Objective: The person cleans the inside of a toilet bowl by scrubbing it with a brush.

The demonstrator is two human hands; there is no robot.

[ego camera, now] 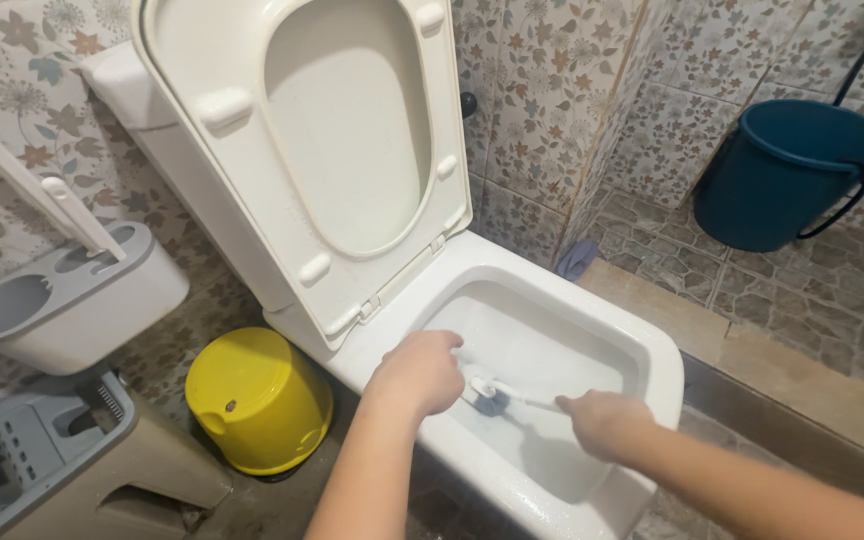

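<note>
Floral-tiled bathroom, right hand (604, 420) is gripping a toilet brush (492, 393) inside the toilet bowl (642, 345), left hand (417, 372) is fisted on its rim, holding nothing visible.

A yellow bucket (258, 398) sits upside down on the floor, a grey mop bucket (47, 455) beside it; a blue bucket (782, 175) stands against the tiled wall (572, 90).

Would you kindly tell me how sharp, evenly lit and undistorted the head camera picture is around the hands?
Head view: soft even light, mild glare on the toilet bowl rim; left hand, right hand and brush slightly blurred; wide-angle bending tilts the raised seat and bucket.
</note>
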